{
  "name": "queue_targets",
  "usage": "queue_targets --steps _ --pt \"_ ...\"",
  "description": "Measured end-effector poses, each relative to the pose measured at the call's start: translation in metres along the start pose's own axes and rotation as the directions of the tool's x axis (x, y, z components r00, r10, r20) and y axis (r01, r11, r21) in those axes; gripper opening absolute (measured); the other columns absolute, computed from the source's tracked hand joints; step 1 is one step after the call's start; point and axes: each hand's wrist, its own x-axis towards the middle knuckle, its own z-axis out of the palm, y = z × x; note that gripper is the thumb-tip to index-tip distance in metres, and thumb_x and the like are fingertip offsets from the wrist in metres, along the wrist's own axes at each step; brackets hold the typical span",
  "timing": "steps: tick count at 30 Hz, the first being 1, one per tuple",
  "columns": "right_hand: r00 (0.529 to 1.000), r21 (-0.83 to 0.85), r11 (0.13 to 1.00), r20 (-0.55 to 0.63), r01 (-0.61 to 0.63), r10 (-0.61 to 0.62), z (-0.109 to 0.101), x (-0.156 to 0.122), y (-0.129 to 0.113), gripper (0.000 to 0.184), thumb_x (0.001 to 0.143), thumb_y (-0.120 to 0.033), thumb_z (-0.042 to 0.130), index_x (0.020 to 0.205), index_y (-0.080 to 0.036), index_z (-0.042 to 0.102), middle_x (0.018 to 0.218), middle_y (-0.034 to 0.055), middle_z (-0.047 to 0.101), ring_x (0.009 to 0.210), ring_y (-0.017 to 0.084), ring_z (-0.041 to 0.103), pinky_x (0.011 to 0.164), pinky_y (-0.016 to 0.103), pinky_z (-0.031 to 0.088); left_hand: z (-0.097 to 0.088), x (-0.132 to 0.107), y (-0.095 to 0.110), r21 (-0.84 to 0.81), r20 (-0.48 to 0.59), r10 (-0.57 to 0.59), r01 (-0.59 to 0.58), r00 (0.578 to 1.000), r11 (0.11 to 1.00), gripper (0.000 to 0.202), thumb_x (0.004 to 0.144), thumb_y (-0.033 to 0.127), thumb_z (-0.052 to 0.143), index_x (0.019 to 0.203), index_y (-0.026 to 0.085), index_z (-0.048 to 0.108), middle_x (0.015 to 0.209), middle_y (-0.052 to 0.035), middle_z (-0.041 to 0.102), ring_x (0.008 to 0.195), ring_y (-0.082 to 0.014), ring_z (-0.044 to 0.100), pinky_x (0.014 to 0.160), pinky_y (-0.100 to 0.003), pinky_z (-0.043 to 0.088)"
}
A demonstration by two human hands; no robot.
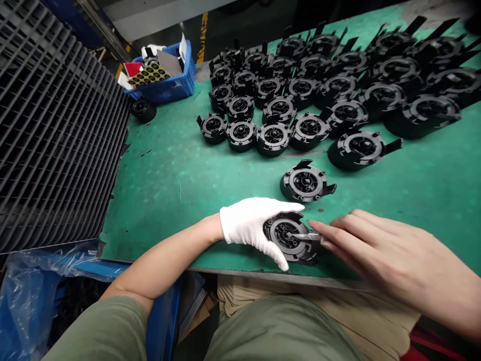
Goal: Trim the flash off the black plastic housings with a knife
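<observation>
Near the table's front edge, my left hand (250, 225), in a white glove, is wrapped round the left side of a round black plastic housing (280, 235). Its thumb and fingers reach along opposite sides of the rim. My bare right hand (376, 240) pinches a slim pointed metal tool (306, 236), whose tip is at the centre of that housing. The tool's far end is hidden in the hand, so its exact kind cannot be told. Just beyond my left fingertips stands another black housing (305, 181) with upright tabs.
Rows of similar housings (274, 138) cover the back of the green table (161, 200). A blue bin (176, 85) with cards and a dotted yellow sheet stands back left, near a single black part (143, 110). Stacked dark grids (56, 125) rise at left. Clear plastic (26, 301) drapes a blue container below.
</observation>
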Motion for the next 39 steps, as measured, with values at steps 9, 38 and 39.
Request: queue_targets --steps 9,38,39 --pt "0.999 -0.012 0.999 -0.018 0.045 -0.045 -0.004 0.004 -0.001 0.028 0.119 -0.014 0.053 0.136 -0.012 0.075 0.088 0.0020 0.061 0.077 0.020 0.057 0.065 0.036 0.045 0.001 0.001 -0.002 0.006 -0.004 0.001 -0.001 1.000 1.000 0.134 0.061 0.066 0.119 0.173 0.019 0.064 0.173 -0.0241 0.072 0.161 -0.0452 0.072 0.141 -0.057 0.056" --pt "0.995 0.100 0.992 -0.050 -0.082 0.088 0.023 -0.010 -0.010 0.034 0.116 -0.019 0.067 0.150 -0.017 0.071 0.100 0.0051 0.074 0.083 0.018 0.067 0.070 0.031 0.052 0.000 0.002 0.000 0.001 0.010 0.002 -0.002 1.000 1.000 0.133 0.060 0.068 0.119 0.171 0.020 0.066 0.172 -0.0231 0.073 0.160 -0.0462 0.073 0.141 -0.058 0.056" --pt "0.994 0.100 0.991 -0.052 -0.087 0.093 0.024 -0.011 -0.010 0.035 0.115 -0.018 0.068 0.150 -0.016 0.071 0.101 0.0054 0.074 0.084 0.019 0.067 0.071 0.031 0.052 0.001 0.002 0.000 0.002 0.007 -0.003 0.003 1.000 1.000 0.133 0.059 0.068 0.120 0.171 0.021 0.066 0.172 -0.0227 0.073 0.160 -0.0464 0.073 0.141 -0.058 0.056"
